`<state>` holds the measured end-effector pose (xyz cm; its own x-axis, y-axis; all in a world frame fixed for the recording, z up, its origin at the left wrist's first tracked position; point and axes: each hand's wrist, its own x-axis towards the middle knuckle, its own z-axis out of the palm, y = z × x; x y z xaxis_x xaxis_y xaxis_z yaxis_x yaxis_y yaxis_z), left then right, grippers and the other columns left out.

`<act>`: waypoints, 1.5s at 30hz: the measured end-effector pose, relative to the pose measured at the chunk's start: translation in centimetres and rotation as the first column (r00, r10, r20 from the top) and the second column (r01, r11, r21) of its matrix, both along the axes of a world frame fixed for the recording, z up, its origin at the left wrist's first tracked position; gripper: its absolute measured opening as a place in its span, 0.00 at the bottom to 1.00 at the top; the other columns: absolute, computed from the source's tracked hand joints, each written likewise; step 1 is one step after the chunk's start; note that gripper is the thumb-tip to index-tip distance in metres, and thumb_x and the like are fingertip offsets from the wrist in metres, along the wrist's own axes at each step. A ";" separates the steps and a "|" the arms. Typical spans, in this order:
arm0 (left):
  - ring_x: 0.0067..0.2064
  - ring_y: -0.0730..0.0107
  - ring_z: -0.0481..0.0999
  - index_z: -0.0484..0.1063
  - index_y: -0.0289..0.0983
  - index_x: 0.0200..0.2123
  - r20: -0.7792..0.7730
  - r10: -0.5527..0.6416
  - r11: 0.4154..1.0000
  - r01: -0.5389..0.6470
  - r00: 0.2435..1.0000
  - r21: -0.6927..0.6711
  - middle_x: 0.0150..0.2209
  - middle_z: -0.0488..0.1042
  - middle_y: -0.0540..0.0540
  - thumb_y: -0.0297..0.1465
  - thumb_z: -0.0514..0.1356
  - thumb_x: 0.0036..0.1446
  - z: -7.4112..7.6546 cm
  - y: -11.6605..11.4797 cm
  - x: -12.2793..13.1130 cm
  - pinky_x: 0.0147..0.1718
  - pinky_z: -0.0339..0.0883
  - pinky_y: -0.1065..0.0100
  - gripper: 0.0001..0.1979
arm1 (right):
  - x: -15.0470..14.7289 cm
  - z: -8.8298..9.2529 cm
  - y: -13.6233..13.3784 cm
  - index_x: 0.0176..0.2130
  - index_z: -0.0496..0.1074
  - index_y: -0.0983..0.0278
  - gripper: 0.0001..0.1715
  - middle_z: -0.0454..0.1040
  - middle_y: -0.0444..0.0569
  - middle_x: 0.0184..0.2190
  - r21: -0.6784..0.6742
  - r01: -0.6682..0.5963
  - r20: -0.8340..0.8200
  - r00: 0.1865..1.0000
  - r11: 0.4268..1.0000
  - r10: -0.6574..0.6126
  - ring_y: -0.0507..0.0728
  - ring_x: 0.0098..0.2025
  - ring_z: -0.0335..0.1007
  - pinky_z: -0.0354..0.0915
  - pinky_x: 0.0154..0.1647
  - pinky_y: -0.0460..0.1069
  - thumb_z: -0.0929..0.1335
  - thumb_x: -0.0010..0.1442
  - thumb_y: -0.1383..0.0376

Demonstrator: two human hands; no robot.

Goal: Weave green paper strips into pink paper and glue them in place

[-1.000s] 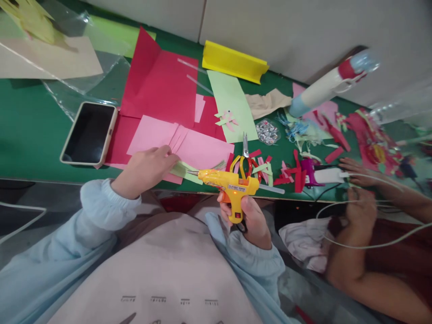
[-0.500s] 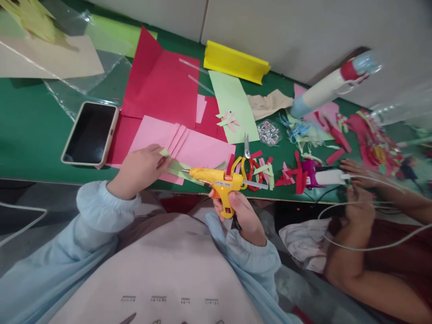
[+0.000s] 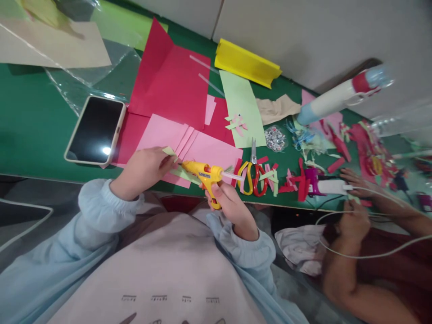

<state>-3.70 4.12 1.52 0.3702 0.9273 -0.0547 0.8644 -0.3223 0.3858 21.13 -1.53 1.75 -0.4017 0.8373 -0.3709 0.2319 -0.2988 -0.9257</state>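
My right hand (image 3: 229, 200) is wrapped round the handle of a yellow glue gun (image 3: 199, 172), with a clear glue stick (image 3: 232, 176) jutting from its back end. The gun's nozzle points left and lies close by my left fingertips; whether it touches the paper is hard to make out. Pinched in my left hand (image 3: 145, 168) is a light green paper strip (image 3: 169, 151). Beneath both hands lie a pink sheet (image 3: 216, 150) with several folded pink strips (image 3: 186, 141) on it.
Scissors (image 3: 254, 155) with yellow and red handles lie right of the gun, beside paper scraps (image 3: 270, 177). A phone (image 3: 96, 130) rests at left, red card (image 3: 175, 81) behind. Further right are a tub of googly eyes (image 3: 276, 138), a bottle (image 3: 337, 96) and another person's hands (image 3: 354, 218).
My right hand has brought the glue gun left, its nozzle now up against my left fingertips. The green strip's end is raised more. The view has shifted slightly.
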 end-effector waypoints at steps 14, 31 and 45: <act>0.40 0.59 0.80 0.76 0.41 0.40 0.079 0.010 1.000 -0.011 0.997 0.001 0.42 0.81 0.43 0.38 0.45 0.69 -0.3 -0.1 -0.2 0.33 0.65 0.63 0.20 | -0.3 0.2 0.0 0.40 0.68 0.64 0.29 0.65 0.42 0.23 0.023 -0.003 0.106 0.994 1.000 0.001 0.51 0.24 0.62 0.57 0.24 0.47 0.58 0.69 0.43; 0.39 0.61 0.80 0.77 0.40 0.40 0.089 0.014 0.999 -0.017 0.996 0.033 0.43 0.81 0.45 0.37 0.48 0.69 -0.5 -0.3 -0.3 0.32 0.65 0.65 0.17 | -0.2 0.1 -0.2 0.37 0.66 0.63 0.25 0.67 0.44 0.26 0.033 0.004 0.136 0.991 0.999 -0.008 0.51 0.25 0.62 0.61 0.28 0.48 0.58 0.70 0.46; 0.41 0.61 0.80 0.76 0.39 0.41 0.094 0.001 1.000 -0.003 0.996 0.019 0.41 0.81 0.44 0.38 0.47 0.69 -0.5 -0.3 -0.3 0.33 0.65 0.65 0.18 | -0.2 0.4 -0.1 0.33 0.63 0.61 0.26 0.67 0.45 0.26 0.043 -0.034 0.170 0.985 0.998 0.026 0.51 0.25 0.61 0.61 0.29 0.48 0.56 0.70 0.45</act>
<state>-4.01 3.78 0.99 0.3711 0.9286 -0.0024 0.8252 -0.3286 0.4594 20.97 -1.68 2.11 -0.3615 0.8434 -0.3976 0.3951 -0.2477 -0.8846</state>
